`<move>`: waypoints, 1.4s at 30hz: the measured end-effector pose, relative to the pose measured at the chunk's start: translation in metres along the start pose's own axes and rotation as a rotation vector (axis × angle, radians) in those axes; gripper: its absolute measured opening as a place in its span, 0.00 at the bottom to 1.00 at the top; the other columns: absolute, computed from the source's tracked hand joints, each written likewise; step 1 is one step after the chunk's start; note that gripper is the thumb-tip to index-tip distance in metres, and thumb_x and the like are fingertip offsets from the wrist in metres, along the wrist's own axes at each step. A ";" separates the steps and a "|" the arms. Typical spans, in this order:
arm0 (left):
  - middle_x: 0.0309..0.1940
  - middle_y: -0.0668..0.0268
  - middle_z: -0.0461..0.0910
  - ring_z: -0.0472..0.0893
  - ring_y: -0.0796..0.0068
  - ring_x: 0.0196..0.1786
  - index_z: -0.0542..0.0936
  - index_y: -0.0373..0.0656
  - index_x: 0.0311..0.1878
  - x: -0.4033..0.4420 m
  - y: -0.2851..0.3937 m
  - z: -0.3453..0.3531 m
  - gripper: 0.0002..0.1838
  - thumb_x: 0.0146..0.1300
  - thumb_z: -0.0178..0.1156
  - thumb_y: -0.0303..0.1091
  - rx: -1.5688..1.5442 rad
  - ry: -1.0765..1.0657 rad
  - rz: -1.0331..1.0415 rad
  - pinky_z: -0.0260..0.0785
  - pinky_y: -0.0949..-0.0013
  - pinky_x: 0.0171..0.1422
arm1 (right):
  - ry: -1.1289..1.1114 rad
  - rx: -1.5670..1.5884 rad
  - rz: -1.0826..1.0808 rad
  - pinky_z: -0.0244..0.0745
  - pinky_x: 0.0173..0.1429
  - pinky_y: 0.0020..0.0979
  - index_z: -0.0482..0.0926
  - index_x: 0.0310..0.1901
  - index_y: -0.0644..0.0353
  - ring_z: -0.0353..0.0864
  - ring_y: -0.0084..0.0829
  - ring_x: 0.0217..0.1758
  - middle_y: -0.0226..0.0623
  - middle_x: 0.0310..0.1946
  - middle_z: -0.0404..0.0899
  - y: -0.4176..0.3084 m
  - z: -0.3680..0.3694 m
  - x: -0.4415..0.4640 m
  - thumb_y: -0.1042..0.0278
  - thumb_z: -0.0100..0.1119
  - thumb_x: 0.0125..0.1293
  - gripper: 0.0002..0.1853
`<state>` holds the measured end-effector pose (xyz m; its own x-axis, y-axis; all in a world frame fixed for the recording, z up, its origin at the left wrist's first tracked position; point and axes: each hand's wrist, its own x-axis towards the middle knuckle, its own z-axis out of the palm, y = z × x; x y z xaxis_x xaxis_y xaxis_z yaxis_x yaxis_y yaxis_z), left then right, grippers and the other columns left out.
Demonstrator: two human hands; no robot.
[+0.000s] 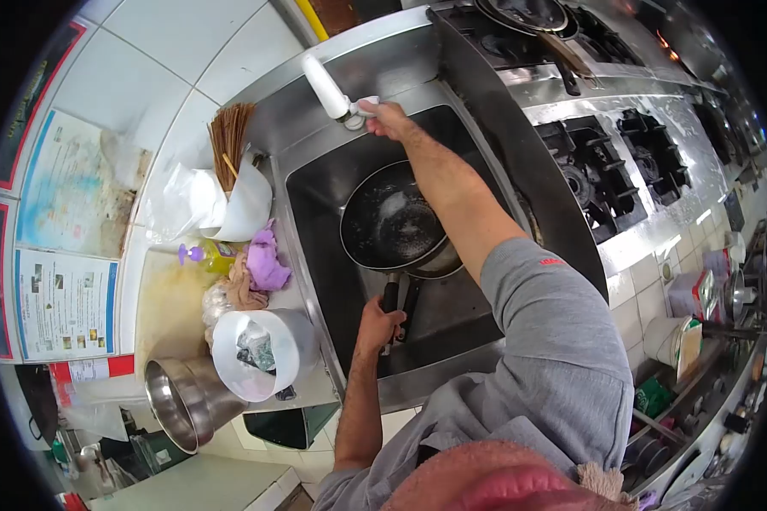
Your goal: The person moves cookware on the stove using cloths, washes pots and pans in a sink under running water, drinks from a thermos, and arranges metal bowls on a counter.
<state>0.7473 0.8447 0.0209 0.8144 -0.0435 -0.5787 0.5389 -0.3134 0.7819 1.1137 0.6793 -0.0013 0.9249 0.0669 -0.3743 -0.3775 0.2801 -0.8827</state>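
My left hand [380, 325] is closed around the black handle of a frying pan [394, 220] in the steel sink [477, 328]. The pan is dark inside, with a wet, whitish patch in its middle. Beneath it, partly hidden, is another pan [441, 262] with its own black handle [409, 308]. My right hand [387, 119] is at the back of the sink, its fingers closed on the tap's handle [366, 104]. Beside that hand, the tap's white spout [322, 85] points up and to the left. I cannot make out any running water.
Left of the sink stand a white bucket [249, 204] with a stick brush [228, 140], a soap bottle [220, 255], a purple cloth [267, 260], a white tub [294, 349] and a steel pot [198, 400]. To the right are stove burners [584, 175] and stacked pans [528, 15].
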 end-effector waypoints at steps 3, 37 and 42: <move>0.15 0.64 0.71 0.71 0.77 0.14 0.69 0.29 0.41 -0.004 -0.002 0.004 0.18 0.45 0.59 0.22 -0.042 -0.026 -0.020 0.62 0.72 0.18 | -0.058 0.070 -0.032 0.67 0.16 0.21 0.74 0.40 0.62 0.72 0.22 0.17 0.34 0.22 0.74 0.003 -0.008 0.023 0.61 0.66 0.52 0.18; 0.17 0.66 0.71 0.70 0.79 0.14 0.71 0.30 0.37 0.023 0.019 -0.003 0.14 0.43 0.58 0.20 0.047 -0.117 0.092 0.59 0.74 0.18 | 0.537 0.004 0.279 0.63 0.57 0.46 0.61 0.59 0.54 0.67 0.48 0.55 0.52 0.48 0.70 0.153 -0.083 -0.208 0.68 0.65 0.43 0.38; 0.18 0.67 0.70 0.69 0.81 0.13 0.70 0.33 0.36 0.021 0.017 0.004 0.11 0.47 0.57 0.20 -0.227 -0.269 0.001 0.59 0.75 0.15 | 0.841 -0.334 0.252 0.73 0.51 0.48 0.57 0.59 0.61 0.69 0.54 0.52 0.54 0.51 0.61 0.186 -0.085 -0.258 0.65 0.60 0.47 0.36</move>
<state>0.7731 0.8349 0.0209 0.7455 -0.3014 -0.5945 0.5968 -0.0953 0.7967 0.8005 0.6327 -0.0930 0.5266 -0.6622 -0.5331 -0.6766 0.0532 -0.7345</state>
